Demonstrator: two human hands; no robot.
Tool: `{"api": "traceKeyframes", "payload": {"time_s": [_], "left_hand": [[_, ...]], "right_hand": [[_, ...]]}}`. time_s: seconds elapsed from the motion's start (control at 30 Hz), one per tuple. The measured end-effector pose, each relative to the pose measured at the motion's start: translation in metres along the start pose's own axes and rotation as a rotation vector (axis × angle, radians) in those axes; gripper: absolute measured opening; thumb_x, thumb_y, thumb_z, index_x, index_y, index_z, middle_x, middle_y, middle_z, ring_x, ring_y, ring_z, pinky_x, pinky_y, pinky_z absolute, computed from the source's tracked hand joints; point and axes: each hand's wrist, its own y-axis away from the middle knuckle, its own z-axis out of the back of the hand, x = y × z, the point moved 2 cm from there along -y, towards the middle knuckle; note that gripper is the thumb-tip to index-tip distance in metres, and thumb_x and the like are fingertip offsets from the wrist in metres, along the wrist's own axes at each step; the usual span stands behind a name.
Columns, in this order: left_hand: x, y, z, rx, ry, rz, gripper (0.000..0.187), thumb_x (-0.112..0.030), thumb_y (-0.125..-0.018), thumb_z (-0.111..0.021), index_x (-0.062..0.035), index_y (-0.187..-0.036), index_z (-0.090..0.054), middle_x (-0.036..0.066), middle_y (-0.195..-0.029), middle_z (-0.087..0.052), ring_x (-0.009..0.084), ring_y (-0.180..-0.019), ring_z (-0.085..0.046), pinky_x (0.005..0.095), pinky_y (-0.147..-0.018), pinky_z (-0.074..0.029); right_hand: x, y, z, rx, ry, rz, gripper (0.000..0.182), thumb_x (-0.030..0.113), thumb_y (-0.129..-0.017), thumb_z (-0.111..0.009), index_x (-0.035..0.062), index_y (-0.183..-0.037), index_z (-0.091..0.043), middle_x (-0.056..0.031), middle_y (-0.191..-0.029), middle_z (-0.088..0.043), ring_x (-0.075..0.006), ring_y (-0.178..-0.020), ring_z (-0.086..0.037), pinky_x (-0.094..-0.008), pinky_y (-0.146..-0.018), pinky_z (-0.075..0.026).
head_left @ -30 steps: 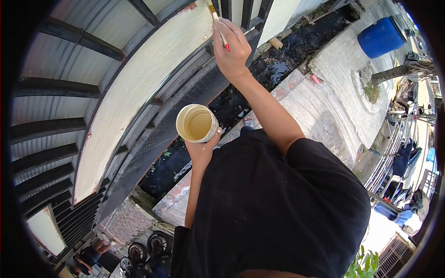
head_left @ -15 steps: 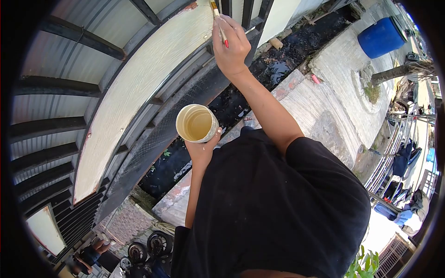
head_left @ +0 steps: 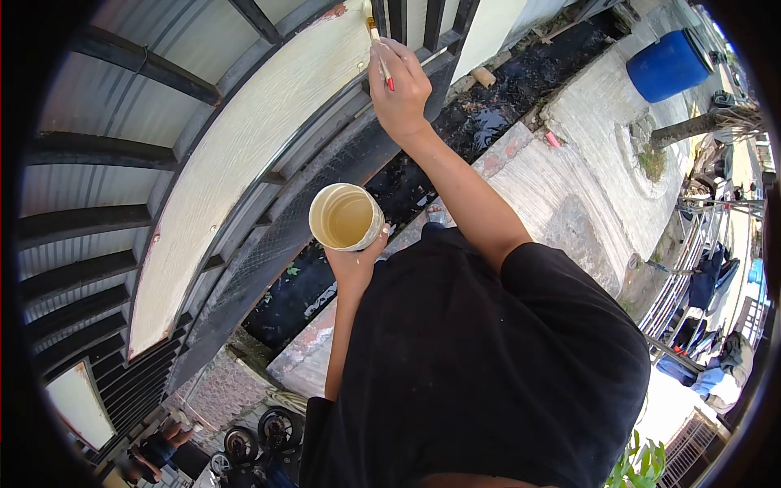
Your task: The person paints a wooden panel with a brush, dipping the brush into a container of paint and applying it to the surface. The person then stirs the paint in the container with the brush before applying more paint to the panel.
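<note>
My right hand (head_left: 401, 89) grips a paintbrush (head_left: 373, 29) by its pale handle with a red end. Its bristles meet the upper right part of a long cream-painted board (head_left: 244, 146), fixed to a dark metal fence (head_left: 102, 150). Lower down, my left hand (head_left: 355, 264) is wrapped around a cream cup (head_left: 319, 218) and holds it in front of my chest. Pale yellowish liquid lies inside the cup. Part of the left fingers is hidden behind it.
A ditch of dark water (head_left: 488, 122) runs between fence and concrete pavement (head_left: 561, 195). A blue barrel (head_left: 667, 67) and a tree trunk (head_left: 687, 130) stand on the right. Motorcycles (head_left: 260, 439) and another person (head_left: 154, 451) appear at lower left. Clothes hang on a metal rack (head_left: 683, 276).
My right hand and the paintbrush have shifted slightly down and to the left along the board. The left hand and cup stay practically in place.
</note>
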Motion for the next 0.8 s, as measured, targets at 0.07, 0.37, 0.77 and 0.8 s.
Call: {"api": "traceKeyframes", "payload": {"time_s": [0.07, 0.37, 0.77, 0.8], "left_hand": [[0.000, 0.000, 0.001, -0.003, 0.006, 0.001, 0.052, -0.007, -0.082, -0.091, 0.0010, -0.127, -0.066, 0.010, -0.119, -0.072, 0.0205, -0.111, -0.069, 0.0380, -0.104, -0.052], [-0.002, 0.001, -0.001, 0.011, 0.021, 0.013, 0.052, -0.005, -0.082, -0.090, 0.0007, -0.127, -0.066, 0.009, -0.119, -0.072, 0.0201, -0.111, -0.069, 0.0376, -0.103, -0.052], [-0.001, 0.002, -0.001, 0.027, 0.014, 0.013, 0.051, -0.003, -0.082, -0.090, 0.0008, -0.127, -0.065, 0.009, -0.118, -0.072, 0.0198, -0.109, -0.070, 0.0373, -0.103, -0.053], [0.001, 0.001, -0.001, 0.036, 0.000, 0.002, 0.051, -0.003, -0.082, -0.090, 0.0008, -0.127, -0.066, 0.009, -0.118, -0.072, 0.0199, -0.110, -0.070, 0.0374, -0.103, -0.053]], "right_hand": [[-0.005, 0.010, 0.003, 0.035, 0.003, -0.018, 0.023, -0.003, -0.090, -0.081, -0.0026, -0.113, -0.077, -0.0168, -0.109, -0.077, -0.0304, -0.096, -0.077, -0.0360, -0.084, -0.062], [-0.007, 0.011, 0.000, 0.037, -0.029, -0.011, 0.023, -0.004, -0.090, -0.081, -0.0028, -0.113, -0.076, -0.0175, -0.112, -0.077, -0.0314, -0.098, -0.077, -0.0381, -0.086, -0.063], [-0.008, 0.015, 0.004, 0.043, -0.003, -0.045, 0.024, -0.004, -0.090, -0.080, -0.0024, -0.114, -0.076, -0.0179, -0.111, -0.077, -0.0315, -0.098, -0.077, -0.0377, -0.086, -0.063], [-0.012, 0.025, 0.004, 0.073, 0.001, -0.067, 0.024, -0.004, -0.090, -0.080, -0.0023, -0.114, -0.076, -0.0179, -0.111, -0.077, -0.0314, -0.097, -0.077, -0.0375, -0.085, -0.063]]}}
